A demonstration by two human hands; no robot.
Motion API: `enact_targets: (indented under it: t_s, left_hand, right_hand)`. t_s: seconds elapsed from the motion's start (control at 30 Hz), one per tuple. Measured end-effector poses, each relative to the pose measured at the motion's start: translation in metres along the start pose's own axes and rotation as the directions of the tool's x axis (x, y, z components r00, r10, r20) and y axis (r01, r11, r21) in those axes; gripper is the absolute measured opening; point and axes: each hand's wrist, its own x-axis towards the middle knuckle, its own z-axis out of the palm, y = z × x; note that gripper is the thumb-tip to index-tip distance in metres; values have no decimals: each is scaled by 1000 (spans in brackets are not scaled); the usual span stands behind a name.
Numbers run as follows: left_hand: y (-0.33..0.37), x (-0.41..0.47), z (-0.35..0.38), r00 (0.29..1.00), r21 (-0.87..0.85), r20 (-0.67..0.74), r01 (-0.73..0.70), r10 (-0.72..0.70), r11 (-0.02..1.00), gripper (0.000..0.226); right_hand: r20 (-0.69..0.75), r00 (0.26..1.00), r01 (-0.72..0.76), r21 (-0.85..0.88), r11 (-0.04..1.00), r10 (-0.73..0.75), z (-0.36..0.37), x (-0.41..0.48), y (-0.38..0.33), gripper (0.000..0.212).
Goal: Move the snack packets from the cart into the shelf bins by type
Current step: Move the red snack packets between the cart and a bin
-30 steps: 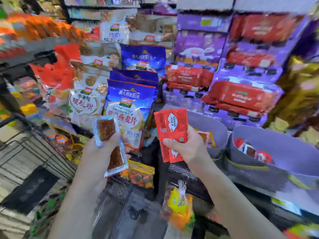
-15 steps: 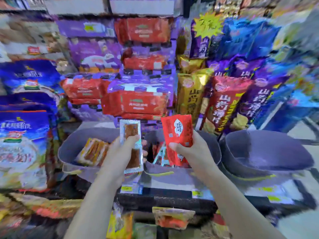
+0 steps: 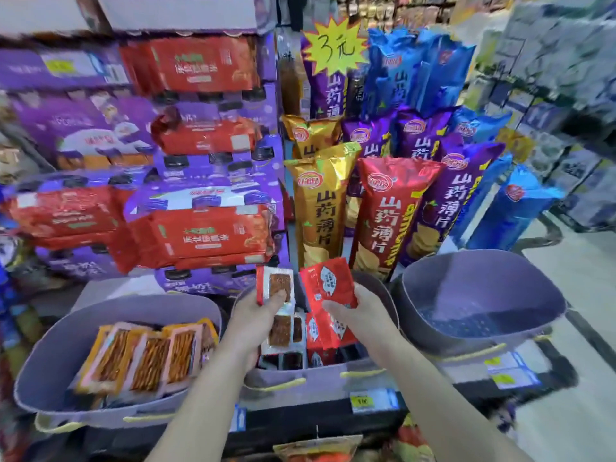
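Observation:
My left hand [image 3: 255, 320] grips a clear-windowed packet with a brown snack [image 3: 276, 284], held over the middle grey bin [image 3: 320, 376]. My right hand [image 3: 358, 316] grips red packets [image 3: 328, 283] over the same bin. Inside that bin lie more brown-window packets [image 3: 283, 331] and red packets [image 3: 321, 338]. The left grey bin [image 3: 60, 358] holds orange packets of stick snacks [image 3: 146, 356]. The right grey bin [image 3: 473, 295] shows only its bare bottom. A packet at the bottom edge [image 3: 316, 450] lies below my arms; the cart itself is out of view.
Behind the bins stand stacked red and purple multipacks [image 3: 200, 228] and upright chip bags in gold, red, purple and blue [image 3: 386, 215]. A yellow star price sign [image 3: 335, 48] hangs above. Price tags [image 3: 373, 400] line the shelf front. An aisle floor opens at the right.
The view has swung right from the cart to the three bins. Both hands, still holding their packets, have moved forward over the middle bin.

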Motion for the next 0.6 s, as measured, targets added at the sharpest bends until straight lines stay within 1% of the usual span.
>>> enact_targets:
  t_s: [0.07,0.2,0.27,0.33,0.43,0.5,0.6]
  left_hand:
    - [-8,11,3,1000,58,1,16,-16,998,8]
    - [-25,33,3,996,228,-5,90,-91,970,19]
    - [-32,40,3,996,352,-9,88,-90,932,22]
    - [-34,44,4,995,485,19,77,-99,871,12]
    - [-33,48,6,991,655,56,54,-120,754,40]
    - [-30,47,8,989,757,58,44,-135,651,55]
    - [-28,46,13,988,851,63,21,-141,526,72]
  right_hand:
    - [13,999,-51,-68,996,52,3,9,2,16]
    - [35,994,-94,-195,976,103,10,23,2,7]
    - [43,990,-123,-234,964,137,15,28,4,8]
    - [35,986,-149,-283,948,165,19,33,9,14]
    - [43,976,-181,-395,901,215,22,40,16,14]
    - [47,967,-200,-463,863,249,21,44,19,17]
    - [59,961,-191,-569,800,271,18,47,20,34]
